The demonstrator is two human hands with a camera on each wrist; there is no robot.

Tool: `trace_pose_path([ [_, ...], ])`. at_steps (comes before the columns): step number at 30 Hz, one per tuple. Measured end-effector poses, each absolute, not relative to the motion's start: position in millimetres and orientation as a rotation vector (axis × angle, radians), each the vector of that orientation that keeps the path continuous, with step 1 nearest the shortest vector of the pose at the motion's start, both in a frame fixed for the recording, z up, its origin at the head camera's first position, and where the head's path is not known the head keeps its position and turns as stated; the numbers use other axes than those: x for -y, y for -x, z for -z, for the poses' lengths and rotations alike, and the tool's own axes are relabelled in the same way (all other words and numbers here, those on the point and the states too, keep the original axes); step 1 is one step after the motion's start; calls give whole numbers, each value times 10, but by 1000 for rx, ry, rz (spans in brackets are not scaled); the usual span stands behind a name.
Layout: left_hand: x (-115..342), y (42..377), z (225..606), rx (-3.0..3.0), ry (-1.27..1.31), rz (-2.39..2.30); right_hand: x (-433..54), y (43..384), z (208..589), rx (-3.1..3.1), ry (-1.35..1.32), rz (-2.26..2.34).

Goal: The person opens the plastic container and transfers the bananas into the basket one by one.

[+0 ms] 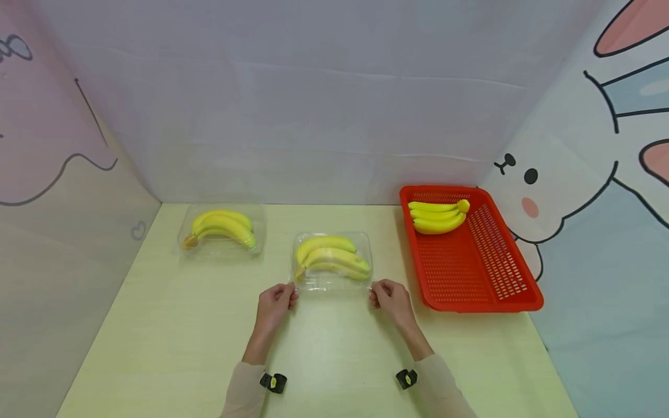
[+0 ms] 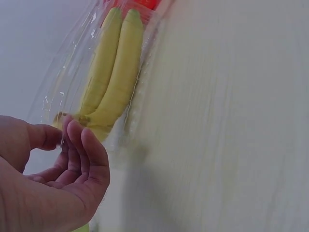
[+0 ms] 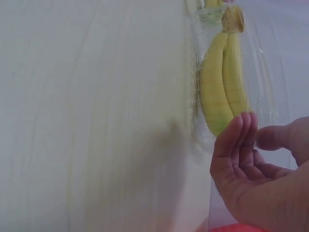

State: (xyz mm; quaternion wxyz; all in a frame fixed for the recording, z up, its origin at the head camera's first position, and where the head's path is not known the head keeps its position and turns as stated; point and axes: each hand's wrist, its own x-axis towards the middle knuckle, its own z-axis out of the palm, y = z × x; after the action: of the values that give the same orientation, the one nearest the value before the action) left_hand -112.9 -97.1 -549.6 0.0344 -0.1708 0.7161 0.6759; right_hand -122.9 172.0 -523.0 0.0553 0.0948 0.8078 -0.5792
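A clear plastic box (image 1: 334, 284) with a bunch of bananas (image 1: 330, 255) inside lies mid-table in the head view. At its near left corner, my left hand (image 1: 276, 303) pinches the plastic edge between thumb and fingers. The near right corner is pinched likewise by my right hand (image 1: 392, 299). In the left wrist view the banana stem lies close by the left fingertips. The right wrist view shows the greenish banana tips (image 3: 219, 124) beside the right fingers, with the box's ribbed wall (image 3: 194, 87) to their left.
A second clear box (image 1: 185, 217) holding bananas (image 1: 222, 226) stands at the back left. On the right is a red plastic basket (image 1: 455, 273) with one bunch of bananas (image 1: 438, 216) at its far end. Cloth walls (image 1: 313, 116) border the table (image 1: 334, 348).
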Motion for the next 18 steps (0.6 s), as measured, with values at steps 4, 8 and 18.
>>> trace_pose_path([
  [4, 964, 1065, 5479, -2209, 522, -2065, -1726, 1165, 5217, -2463, -274, 1747],
  [8, 967, 1015, 5476, -2227, 520, -2047, -1762, 1147, 5361, -2467, -259, 1764],
  [18, 978, 897, 5482, -2211, 487, -2057, -1791, 1013, 5353, -2471, -203, 1777],
])
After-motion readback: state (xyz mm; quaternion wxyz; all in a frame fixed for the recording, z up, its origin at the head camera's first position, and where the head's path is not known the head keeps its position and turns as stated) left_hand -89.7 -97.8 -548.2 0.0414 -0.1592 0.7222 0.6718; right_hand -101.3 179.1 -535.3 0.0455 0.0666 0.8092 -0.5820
